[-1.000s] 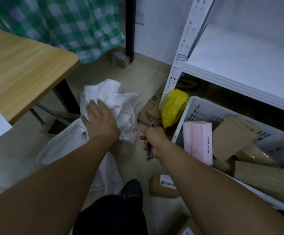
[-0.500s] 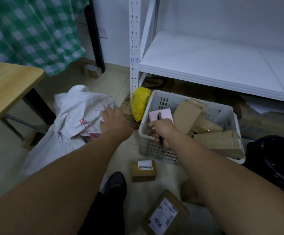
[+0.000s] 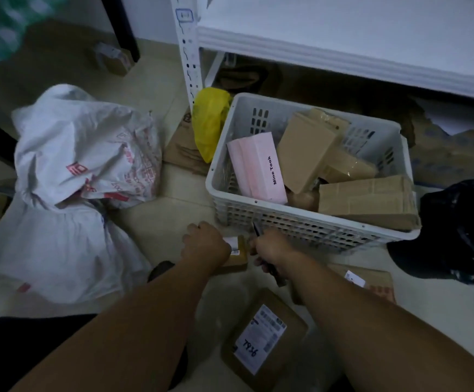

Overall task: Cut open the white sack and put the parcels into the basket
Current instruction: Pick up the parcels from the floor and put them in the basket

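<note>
Parcels already fill much of the basket (image 3: pixel 309 220): a pink box (image 3: pixel 255 168) and several brown cartons lie inside it. Left of the basket the white sack (image 3: pixel 83 171) slumps, crumpled and gaping, so the cutting looks done; whether anything remains inside cannot be told. Three parcels are left on the floor in front of the basket: a small parcel (image 3: pixel 240 260) just before its near wall, a labelled parcel (image 3: pixel 264 338) farther out, and a third parcel (image 3: pixel 371 281) off its right front corner. The job seems well along, with these to go. The left hand (image 3: pixel 206 246) curls over the small parcel's left end in what looks like a grip, though its fingertips are hidden. The right hand (image 3: pixel 269 250), just beside it, is fisted round a dark cutter (image 3: pixel 257 229) whose tip points up against the basket's near wall. Half a second ago the left hand lay on the sack and the right hand was at the basket's rim; both have dropped to the floor before the basket.
</note>
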